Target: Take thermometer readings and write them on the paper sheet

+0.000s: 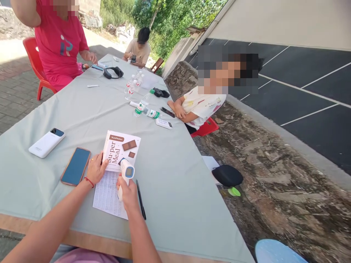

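My left hand grips the left edge of a white and brown "Su-per Meal" box, its front tilted up toward me. In my right hand is a white infrared thermometer, held by the handle with its small grey screen facing me. The thermometer's front end lies close against the lower part of the box; whether they touch I cannot tell. Beneath both hands lies a sheet of paper covered in writing. A black pen rests right of the paper. Left of my left hand lies a phone in a brown case.
A white power bank lies on the cloth-covered table at left. Farther off are a green-labelled bottle, several other bottles, a white device and a black headset. Three people sit around the table.
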The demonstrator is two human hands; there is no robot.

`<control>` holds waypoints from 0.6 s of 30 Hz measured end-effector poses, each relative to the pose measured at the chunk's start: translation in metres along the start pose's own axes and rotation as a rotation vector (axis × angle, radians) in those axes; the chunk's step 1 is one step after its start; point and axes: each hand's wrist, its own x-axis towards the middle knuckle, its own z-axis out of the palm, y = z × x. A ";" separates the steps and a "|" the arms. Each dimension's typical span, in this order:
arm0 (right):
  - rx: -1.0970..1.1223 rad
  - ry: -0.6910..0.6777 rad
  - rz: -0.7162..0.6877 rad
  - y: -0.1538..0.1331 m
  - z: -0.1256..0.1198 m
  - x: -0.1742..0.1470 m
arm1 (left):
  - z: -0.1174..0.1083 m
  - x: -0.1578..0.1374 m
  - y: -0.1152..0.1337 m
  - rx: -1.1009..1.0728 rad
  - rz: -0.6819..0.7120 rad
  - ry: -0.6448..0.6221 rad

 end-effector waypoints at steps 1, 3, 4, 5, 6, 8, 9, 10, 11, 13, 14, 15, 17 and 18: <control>-0.007 -0.002 -0.004 0.000 0.000 0.000 | 0.000 0.000 0.000 -0.010 0.000 0.000; -0.018 -0.016 -0.011 -0.002 -0.001 -0.001 | -0.001 0.000 -0.001 -0.049 0.006 0.006; -0.021 -0.028 -0.014 -0.003 -0.002 -0.003 | -0.001 -0.001 -0.001 -0.077 0.010 0.014; -0.024 -0.039 -0.019 -0.005 -0.004 -0.006 | -0.001 -0.001 -0.002 -0.109 0.013 0.026; -0.027 -0.049 -0.026 -0.008 -0.007 -0.009 | -0.001 -0.002 -0.003 -0.141 0.016 0.038; -0.034 -0.048 -0.053 -0.014 -0.014 -0.016 | 0.000 -0.002 -0.005 -0.203 0.025 0.048; -0.045 -0.034 -0.071 -0.017 -0.020 -0.020 | 0.000 -0.003 -0.007 -0.232 0.033 0.047; -0.063 -0.011 -0.092 -0.021 -0.026 -0.024 | 0.000 -0.002 -0.008 -0.258 0.043 0.046; -0.086 0.020 -0.115 -0.025 -0.033 -0.028 | 0.000 -0.002 -0.008 -0.277 0.054 0.050; -0.136 0.102 -0.153 -0.033 -0.049 -0.034 | -0.003 -0.001 -0.008 -0.293 0.080 0.078; -0.157 0.146 -0.163 -0.036 -0.057 -0.037 | -0.005 0.001 -0.007 -0.293 0.093 0.090; -0.171 0.192 -0.166 -0.038 -0.066 -0.040 | -0.007 0.002 -0.005 -0.289 0.104 0.096; -0.180 0.267 -0.163 -0.041 -0.084 -0.044 | -0.012 0.006 0.000 -0.283 0.111 0.084; -0.179 0.295 -0.163 -0.040 -0.092 -0.045 | -0.014 0.008 0.003 -0.281 0.107 0.074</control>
